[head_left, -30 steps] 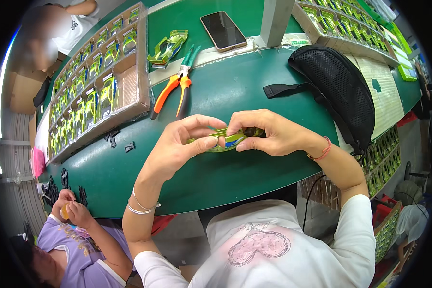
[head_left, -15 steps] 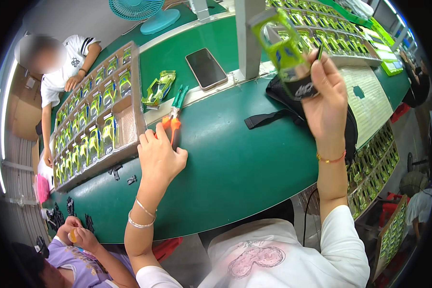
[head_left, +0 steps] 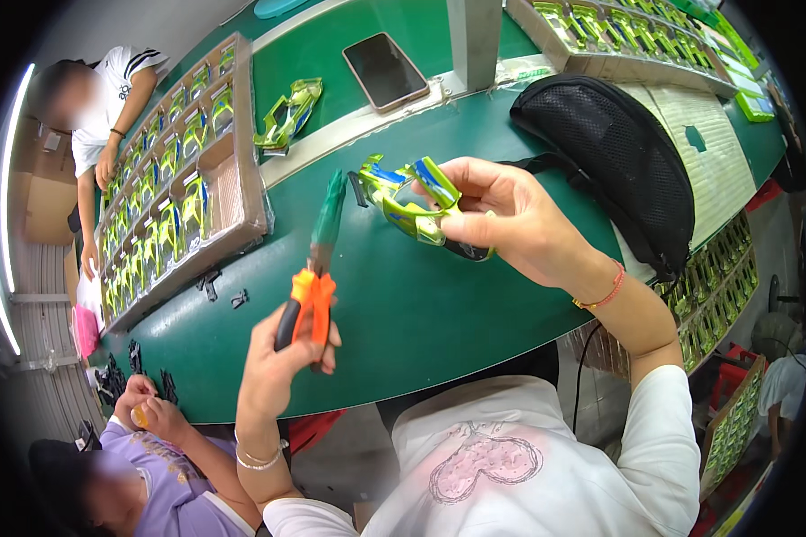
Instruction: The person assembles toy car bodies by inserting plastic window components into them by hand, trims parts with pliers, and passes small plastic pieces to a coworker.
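My left hand (head_left: 276,365) is closed round the orange and black handles of a pair of pliers (head_left: 312,291). The jaws are wrapped in green and point up, away from me. To the right, my right hand (head_left: 519,215) grips a pair of lime-green glasses (head_left: 407,215) with blue patches on the temples, held above the green table (head_left: 403,327). A small black piece (head_left: 357,190) shows at the far left end of the glasses, close to the pliers' tips; whether it is attached I cannot tell.
Another pair of green glasses (head_left: 288,115) and a phone (head_left: 385,72) lie beyond my hands. A divided box (head_left: 255,188) of glasses stands left, small black parts (head_left: 208,285) before it. At right are a black case (head_left: 609,152) and a second box (head_left: 591,64). Two co-workers sit left.
My left hand has picked up the pliers from the table and drawn them nearer. My right hand has lowered the glasses and brought them left, towards the pliers. The view has shifted.
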